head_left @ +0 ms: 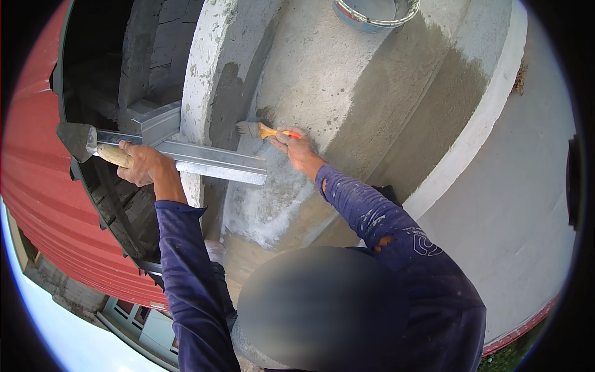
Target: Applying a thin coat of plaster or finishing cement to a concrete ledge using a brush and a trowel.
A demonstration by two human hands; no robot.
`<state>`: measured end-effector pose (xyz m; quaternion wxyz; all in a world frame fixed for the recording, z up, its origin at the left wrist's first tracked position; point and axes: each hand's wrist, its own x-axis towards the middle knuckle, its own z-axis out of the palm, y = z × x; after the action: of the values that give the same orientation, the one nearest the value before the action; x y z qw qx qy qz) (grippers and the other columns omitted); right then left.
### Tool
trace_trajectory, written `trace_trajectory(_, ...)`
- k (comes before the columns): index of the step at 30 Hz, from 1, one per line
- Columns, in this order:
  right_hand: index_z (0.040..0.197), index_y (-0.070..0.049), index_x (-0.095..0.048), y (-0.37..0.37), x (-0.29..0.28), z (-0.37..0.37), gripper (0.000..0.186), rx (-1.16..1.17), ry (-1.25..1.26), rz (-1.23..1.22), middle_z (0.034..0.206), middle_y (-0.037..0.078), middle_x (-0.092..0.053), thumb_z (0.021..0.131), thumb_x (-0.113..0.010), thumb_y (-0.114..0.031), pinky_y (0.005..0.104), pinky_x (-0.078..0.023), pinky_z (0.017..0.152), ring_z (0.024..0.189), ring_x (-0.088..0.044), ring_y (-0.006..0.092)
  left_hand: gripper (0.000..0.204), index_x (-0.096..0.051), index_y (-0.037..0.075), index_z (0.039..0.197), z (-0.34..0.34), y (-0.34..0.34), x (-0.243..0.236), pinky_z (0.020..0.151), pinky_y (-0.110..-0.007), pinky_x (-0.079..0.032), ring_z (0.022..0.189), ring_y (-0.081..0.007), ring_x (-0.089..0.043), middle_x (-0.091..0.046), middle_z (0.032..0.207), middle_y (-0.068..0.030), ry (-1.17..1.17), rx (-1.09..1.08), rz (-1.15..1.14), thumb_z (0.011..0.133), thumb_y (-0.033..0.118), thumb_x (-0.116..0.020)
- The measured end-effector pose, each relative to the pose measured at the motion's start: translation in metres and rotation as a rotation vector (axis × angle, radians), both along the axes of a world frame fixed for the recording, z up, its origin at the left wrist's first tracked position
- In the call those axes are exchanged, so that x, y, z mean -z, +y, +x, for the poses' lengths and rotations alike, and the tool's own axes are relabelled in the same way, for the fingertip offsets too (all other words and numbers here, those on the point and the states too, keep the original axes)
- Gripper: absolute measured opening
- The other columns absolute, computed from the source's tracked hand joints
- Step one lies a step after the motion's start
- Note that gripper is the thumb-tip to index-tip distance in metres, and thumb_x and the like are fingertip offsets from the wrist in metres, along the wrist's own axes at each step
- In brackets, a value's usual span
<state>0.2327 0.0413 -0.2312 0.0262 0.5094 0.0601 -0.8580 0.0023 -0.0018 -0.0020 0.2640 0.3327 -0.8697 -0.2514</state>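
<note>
My left hand (142, 162) is closed on the wooden handle of a trowel (77, 139), held out over a metal channel (217, 164) at the upper left. My right hand (294, 150) grips a paintbrush (263, 129) with a yellow and red handle. Its bristles are at a concrete surface (260, 204) that has whitish wet patches below the brush. Part of the brush handle is hidden by my fingers.
A bucket (372, 23) with grey contents stands at the top. A white concrete rim (201, 74) rises left of the brush, beside dark openings and a red corrugated roof (49, 186). A pale curved edge (458, 142) borders a grey surface on the right.
</note>
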Motion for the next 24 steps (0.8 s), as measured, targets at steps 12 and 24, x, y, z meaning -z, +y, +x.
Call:
trace_trajectory(12,0.101,-0.003,-0.067,0.14,0.008,-0.099,0.018,-0.059,-0.235,1.246,0.089,0.014,-0.07,0.085,-0.073,-0.01,0.0369,-0.053,0.073,0.079,-0.069,0.0266,0.055,-0.056,0.001,0.117,-0.007,-0.014,0.007,0.077,-0.044,-0.062,0.091,-0.0345,-0.07,-0.067,0.101,-0.0203,0.012,0.012,-0.037,0.087,0.043,-0.074)
trace_trajectory(24,0.113,0.008,-0.055,-0.018,-0.006,-0.023,0.022,0.09,-0.15,0.015,0.105,0.021,-0.065,0.096,-0.06,-0.006,0.0377,-0.06,0.088,0.098,-0.069,0.0325,0.052,-0.057,0.003,0.116,-0.007,-0.013,0.01,0.069,-0.046,-0.063,0.084,-0.0355,-0.072,-0.068,0.098,-0.0197,0.034,0.01,-0.068,0.086,0.041,-0.075)
